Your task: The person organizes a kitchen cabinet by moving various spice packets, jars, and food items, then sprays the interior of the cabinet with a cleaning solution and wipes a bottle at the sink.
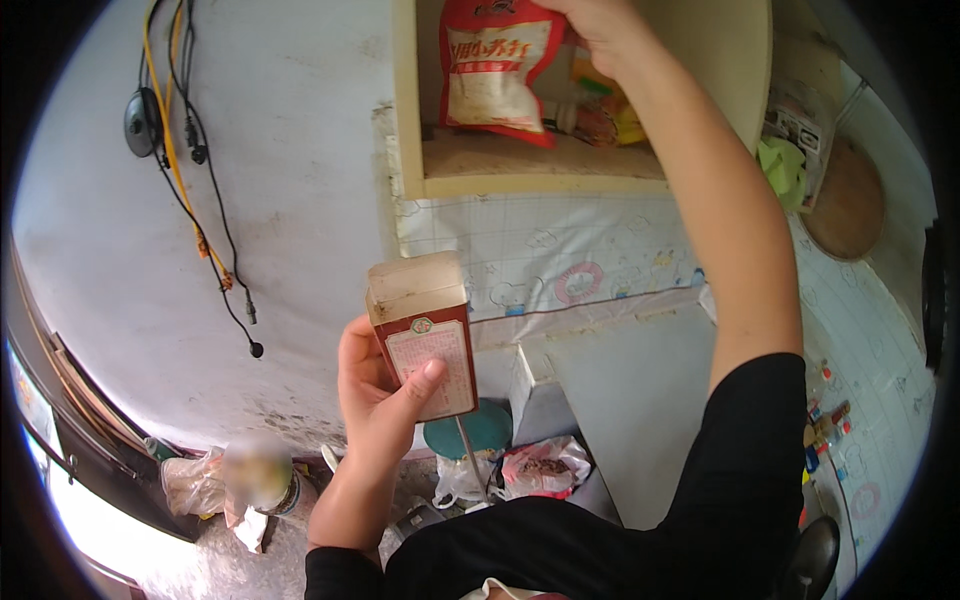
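My left hand (386, 390) holds a small dark red and white cardboard box (427, 352) upright, thumb across its printed front; its pale top flap stands up. My right hand (596, 26) reaches up to the open wall cupboard (540, 184) at the top of the view. It grips the upper right corner of a red and white plastic food bag (495, 75), which hangs at the cupboard's front. The fingertips are partly cut off by the picture's edge. Behind the bag, a yellow and red packet (611, 116) and a small white-capped bottle lie on the cupboard floor.
Black and yellow cables (176, 165) hang on the left wall. Below are a grey worktop (637, 390), a green round stool top (469, 431) and plastic bags (544, 465) on the floor. At the right are a round wooden board (844, 199) and several small bottles (825, 427).
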Available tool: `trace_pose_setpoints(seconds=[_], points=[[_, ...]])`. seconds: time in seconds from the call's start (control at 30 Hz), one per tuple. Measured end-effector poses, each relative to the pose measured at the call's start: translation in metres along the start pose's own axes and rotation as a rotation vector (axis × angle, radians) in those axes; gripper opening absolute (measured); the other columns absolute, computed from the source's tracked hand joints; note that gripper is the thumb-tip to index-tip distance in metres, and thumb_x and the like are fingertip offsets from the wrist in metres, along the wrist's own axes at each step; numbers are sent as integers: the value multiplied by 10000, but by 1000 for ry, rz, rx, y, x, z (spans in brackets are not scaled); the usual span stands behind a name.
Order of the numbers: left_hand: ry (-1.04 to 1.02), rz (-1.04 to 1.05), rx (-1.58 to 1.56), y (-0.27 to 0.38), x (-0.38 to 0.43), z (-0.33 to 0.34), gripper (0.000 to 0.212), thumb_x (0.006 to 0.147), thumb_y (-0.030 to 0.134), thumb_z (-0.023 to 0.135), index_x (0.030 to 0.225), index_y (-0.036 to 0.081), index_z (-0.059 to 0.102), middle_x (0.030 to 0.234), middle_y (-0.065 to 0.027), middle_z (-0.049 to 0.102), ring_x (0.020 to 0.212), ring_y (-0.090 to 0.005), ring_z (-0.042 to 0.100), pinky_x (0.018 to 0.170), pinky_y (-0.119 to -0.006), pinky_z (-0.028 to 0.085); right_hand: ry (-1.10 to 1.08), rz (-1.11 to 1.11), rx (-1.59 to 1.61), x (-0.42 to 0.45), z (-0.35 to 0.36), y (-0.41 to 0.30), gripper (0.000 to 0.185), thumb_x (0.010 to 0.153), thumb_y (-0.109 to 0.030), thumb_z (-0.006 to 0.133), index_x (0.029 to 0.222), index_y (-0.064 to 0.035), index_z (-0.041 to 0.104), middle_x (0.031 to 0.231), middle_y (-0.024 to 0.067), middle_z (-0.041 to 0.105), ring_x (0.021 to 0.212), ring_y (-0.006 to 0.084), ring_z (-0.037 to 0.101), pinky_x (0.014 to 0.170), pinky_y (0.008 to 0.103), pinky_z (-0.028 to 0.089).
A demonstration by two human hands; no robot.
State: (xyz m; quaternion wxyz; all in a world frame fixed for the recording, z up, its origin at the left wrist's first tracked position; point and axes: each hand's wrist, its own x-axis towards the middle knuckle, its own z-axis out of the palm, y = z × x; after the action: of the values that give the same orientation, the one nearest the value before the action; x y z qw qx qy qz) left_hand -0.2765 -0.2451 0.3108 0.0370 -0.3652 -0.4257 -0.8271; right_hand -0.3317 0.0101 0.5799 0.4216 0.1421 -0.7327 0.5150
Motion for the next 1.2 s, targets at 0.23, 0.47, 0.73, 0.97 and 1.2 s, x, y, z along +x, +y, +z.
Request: trace_pose_setpoints(seconds=[0.23, 0.47, 0.73, 0.97, 1.2], points=[[-150, -95, -242, -40, -1, 46, 642, 771, 113, 725, 1292, 6, 365, 1181, -108, 543, 1073, -196, 535, 936, -339, 412, -70, -9, 181, -121, -95, -48, 183, 890, -48, 496, 1005, 59, 589, 972, 171, 647, 861, 233, 649, 772, 332, 538], [-385, -259, -215, -102, -28, 78, 468, 835, 48, 596, 1263, -21, 419, 1162, -121, 574, 1057, -206, 557, 941, -325, 405, 68, 458, -297, -278, -193, -5, 163, 834, -77, 607, 962, 21, 626, 886, 105, 670, 779, 150, 635, 731, 286, 505], [-708, -685, -279, -149, -82, 146, 360, 791, 6, 678, 1099, 23, 493, 1039, -73, 599, 985, -147, 565, 886, -300, 437, 156, 901, -801, -544, -287, 100, 107, 833, -84, 626, 902, -4, 613, 771, 13, 618, 696, 60, 544, 619, 249, 458], [-869, -1095, -417, -202, -120, 196, 336, 812, -4, 656, 1107, 26, 499, 1062, -50, 588, 993, -125, 553, 873, -289, 452, 622, 1006, -1168, -663, -344, 148, 251, 796, -145, 649, 1007, -11, 627, 873, 111, 649, 756, 241, 633, 694, 333, 500], [-910, -971, -411, -217, -116, 210, 375, 817, 29, 663, 1146, 25, 482, 1109, -52, 569, 1029, -129, 538, 888, -303, 448, 573, 818, -1524, -642, -355, 134, 451, 704, -106, 658, 1145, -89, 565, 1165, 181, 529, 1080, 365, 500, 914, 430, 419]])
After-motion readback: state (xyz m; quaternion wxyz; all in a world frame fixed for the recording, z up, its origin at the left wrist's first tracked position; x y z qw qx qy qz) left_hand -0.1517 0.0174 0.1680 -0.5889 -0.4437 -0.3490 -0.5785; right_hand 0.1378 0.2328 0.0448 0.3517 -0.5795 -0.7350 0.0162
